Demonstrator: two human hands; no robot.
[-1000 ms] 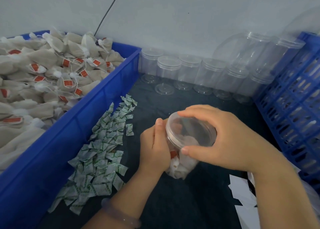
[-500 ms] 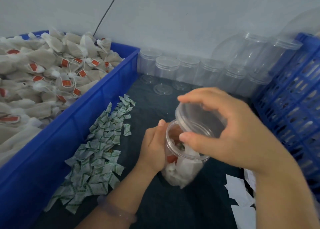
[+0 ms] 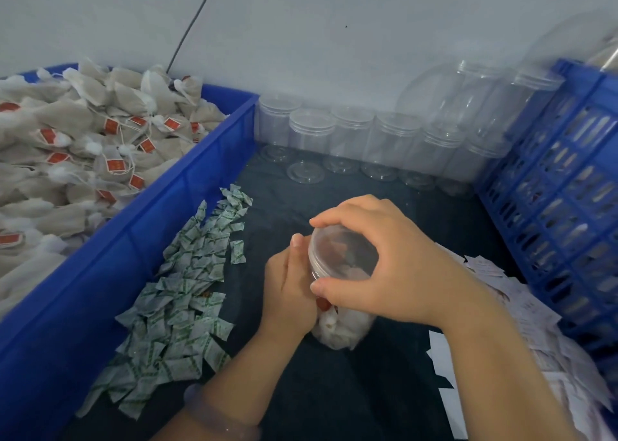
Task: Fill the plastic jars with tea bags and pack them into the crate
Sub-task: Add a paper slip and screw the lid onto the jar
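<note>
While I watch through the head view, I see the blue bin at far left, heaped with tea bags. A drift of small green-printed packets lies just beside its wall on the dark mat. The left hand grips the jar by its side, fingers curled round it and thumb pointing up beside the rim. Its forearm rises from the bottom edge, with a pale bracelet on the wrist. The jar stands mid-mat with tea bags inside. The lid sits on its mouth; I cannot tell how tightly. The right hand arches over it, thumb and fingertips pinching the lid's rim. White paper slips lie further right, against the blue crate.
</note>
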